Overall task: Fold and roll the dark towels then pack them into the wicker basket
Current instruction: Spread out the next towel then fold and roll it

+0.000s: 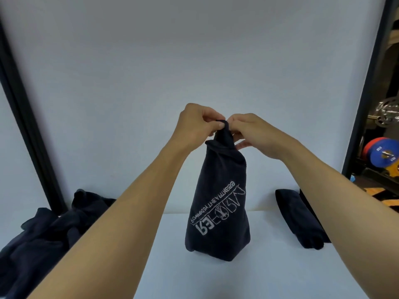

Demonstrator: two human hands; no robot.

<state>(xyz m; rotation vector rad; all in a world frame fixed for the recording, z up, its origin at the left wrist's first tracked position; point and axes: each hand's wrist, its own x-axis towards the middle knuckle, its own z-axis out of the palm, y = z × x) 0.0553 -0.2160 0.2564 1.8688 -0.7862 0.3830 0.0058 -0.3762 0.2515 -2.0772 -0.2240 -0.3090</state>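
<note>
A dark navy towel (218, 203) with white printed lettering hangs in front of me, its lower end resting on the white table (172, 266). My left hand (198, 124) and my right hand (257, 134) pinch its top edge close together, side by side. A heap of loose dark towels (43, 234) lies on the table at the left. At the right lies a rolled dark towel (298, 221), partly hidden by my right forearm. No wicker basket is in view.
A white wall panel (194, 61) stands behind the table, framed by black posts (26, 117) left and right. Gym weight plates (382, 152) and equipment show at the far right beyond the frame.
</note>
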